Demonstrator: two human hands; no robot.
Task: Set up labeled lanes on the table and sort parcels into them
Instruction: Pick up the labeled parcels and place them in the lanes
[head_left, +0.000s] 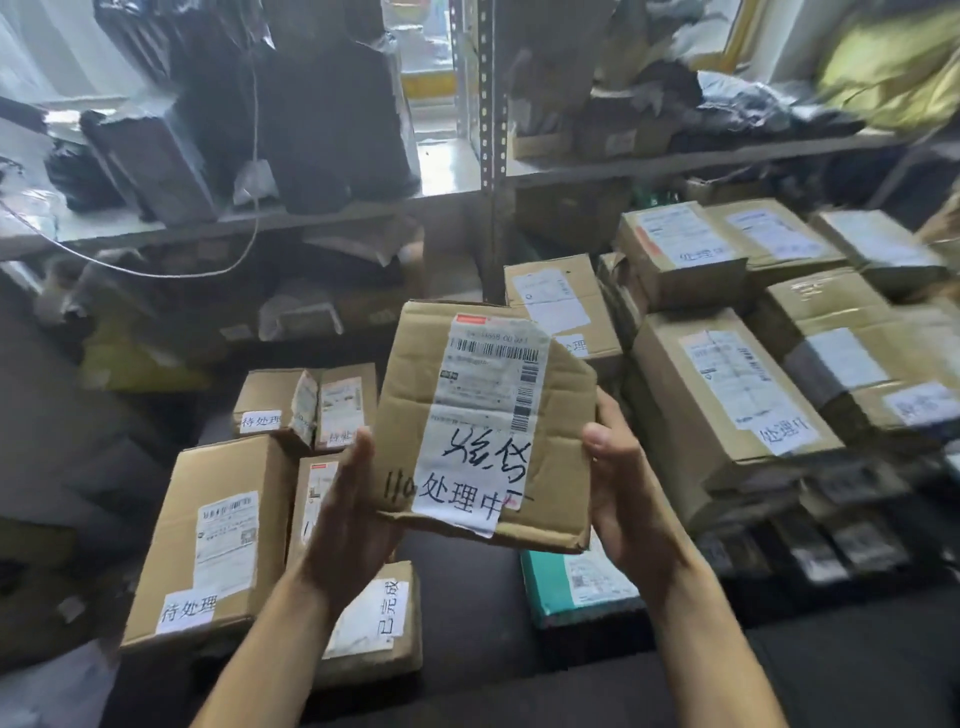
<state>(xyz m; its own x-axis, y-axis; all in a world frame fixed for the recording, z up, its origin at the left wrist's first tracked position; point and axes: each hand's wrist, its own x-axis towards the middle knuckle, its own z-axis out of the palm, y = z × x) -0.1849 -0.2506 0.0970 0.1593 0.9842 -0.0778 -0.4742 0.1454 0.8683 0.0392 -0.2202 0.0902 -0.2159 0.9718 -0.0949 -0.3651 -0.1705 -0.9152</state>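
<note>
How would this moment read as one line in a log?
action: sorting a parcel | left hand: holds cardboard box | right hand: holds it too | label: 处理中 | position: above other parcels

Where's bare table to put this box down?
Bare table shows below the held box, between the 已完成 box and the teal parcel, running toward the near edge. Crowded: 待处理 boxes left, stacked boxes right.
</note>
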